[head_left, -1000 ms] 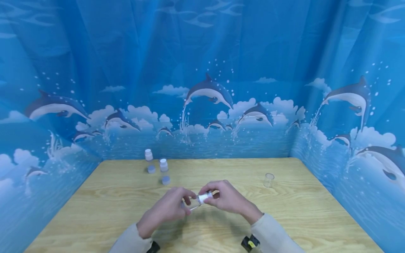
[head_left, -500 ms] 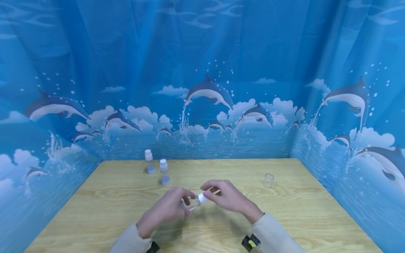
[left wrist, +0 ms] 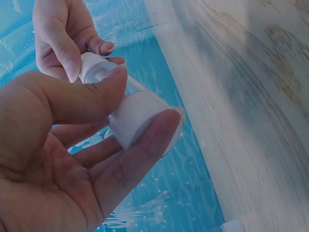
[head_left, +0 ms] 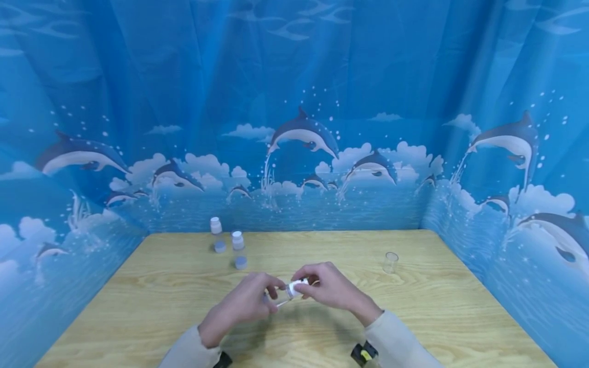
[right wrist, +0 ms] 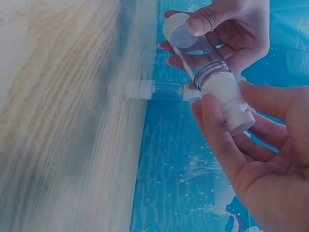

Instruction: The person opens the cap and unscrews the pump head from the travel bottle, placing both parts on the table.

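Between both hands a small clear pump bottle [right wrist: 200, 53] is held tilted above the table. My left hand [head_left: 246, 296] grips it near its white base [left wrist: 137, 116], thumb on one side and fingers on the other. At its other end, my right hand [head_left: 329, 286] pinches the stepped white pump top [right wrist: 224, 96] between thumb and fingers. The pump top meets the ribbed clear neck of the bottle. In the left wrist view the right fingers partly hide the white top.
Two similar bottles [head_left: 216, 226] [head_left: 238, 241] with white tops stand upright at the back left of the wooden table [head_left: 175, 276]. A clear open cylinder, perhaps a cover [head_left: 390, 262], stands at the right. A blue dolphin-print curtain [head_left: 294, 76] surrounds the table's back and sides.
My right fingers have moved round the white top, straighter half a second ago and curled on it again now. My left hand and the bottle have stayed in place.
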Available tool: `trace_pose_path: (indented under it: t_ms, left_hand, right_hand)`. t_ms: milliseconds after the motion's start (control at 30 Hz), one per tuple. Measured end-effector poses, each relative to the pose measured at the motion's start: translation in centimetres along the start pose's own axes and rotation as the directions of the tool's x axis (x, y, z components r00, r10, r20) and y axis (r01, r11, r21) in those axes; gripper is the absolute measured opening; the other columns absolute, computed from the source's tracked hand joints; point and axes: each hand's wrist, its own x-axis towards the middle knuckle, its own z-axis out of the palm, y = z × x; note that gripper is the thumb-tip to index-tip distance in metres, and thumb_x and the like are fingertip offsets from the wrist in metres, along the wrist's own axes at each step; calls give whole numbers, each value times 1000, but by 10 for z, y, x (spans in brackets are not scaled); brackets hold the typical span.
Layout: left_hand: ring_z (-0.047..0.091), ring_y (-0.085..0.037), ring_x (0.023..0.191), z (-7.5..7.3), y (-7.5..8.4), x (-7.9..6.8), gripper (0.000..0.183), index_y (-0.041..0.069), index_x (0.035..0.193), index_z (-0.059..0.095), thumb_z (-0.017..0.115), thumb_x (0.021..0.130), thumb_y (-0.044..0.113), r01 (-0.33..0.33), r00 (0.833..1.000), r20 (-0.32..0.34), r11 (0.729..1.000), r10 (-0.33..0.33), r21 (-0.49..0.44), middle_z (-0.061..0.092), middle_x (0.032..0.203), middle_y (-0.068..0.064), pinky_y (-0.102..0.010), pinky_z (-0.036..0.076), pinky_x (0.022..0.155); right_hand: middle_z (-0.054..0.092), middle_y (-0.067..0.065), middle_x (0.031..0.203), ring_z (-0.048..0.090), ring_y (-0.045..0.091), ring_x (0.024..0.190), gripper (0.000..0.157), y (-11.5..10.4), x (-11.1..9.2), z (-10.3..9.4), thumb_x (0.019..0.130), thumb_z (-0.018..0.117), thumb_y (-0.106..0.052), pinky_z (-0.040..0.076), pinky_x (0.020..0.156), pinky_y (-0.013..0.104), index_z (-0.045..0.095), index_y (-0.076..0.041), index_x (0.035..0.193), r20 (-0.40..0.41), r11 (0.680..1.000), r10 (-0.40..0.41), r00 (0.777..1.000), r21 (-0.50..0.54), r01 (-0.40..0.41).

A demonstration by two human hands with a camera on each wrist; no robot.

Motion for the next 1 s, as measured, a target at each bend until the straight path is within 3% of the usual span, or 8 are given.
trace_pose_path:
  t_ms: [200,467,1000]
  left_hand:
    - [70,-17,80,0,1,0,46,5,117,75,82,74,-7,20,1000,12,1000,-19,-19,77,94,-12,-33,63,69]
    - [69,-17,78,0,1,-1,45,4,117,75,82,74,-6,10,1000,0,1000,-10,-22,77,93,-12,-31,61,66]
    - [69,-14,76,0,1,-1,44,4,117,75,82,74,-5,-3,1000,-6,1000,3,-11,77,92,-12,-29,61,67]
  right_hand:
    - [76,7,108,69,11,92,20,-2,-1,-1,94,74,-13,59,82,16,74,-8,113,-1,1000,-10,1000,-25,10]
    - [73,9,113,67,15,102,21,0,-1,-1,91,76,-5,61,87,22,74,-9,111,3,999,-33,999,-12,33]
    - [73,3,116,67,10,100,28,-1,-1,0,89,77,-4,60,86,20,73,-11,116,-4,999,-23,1000,-40,23]
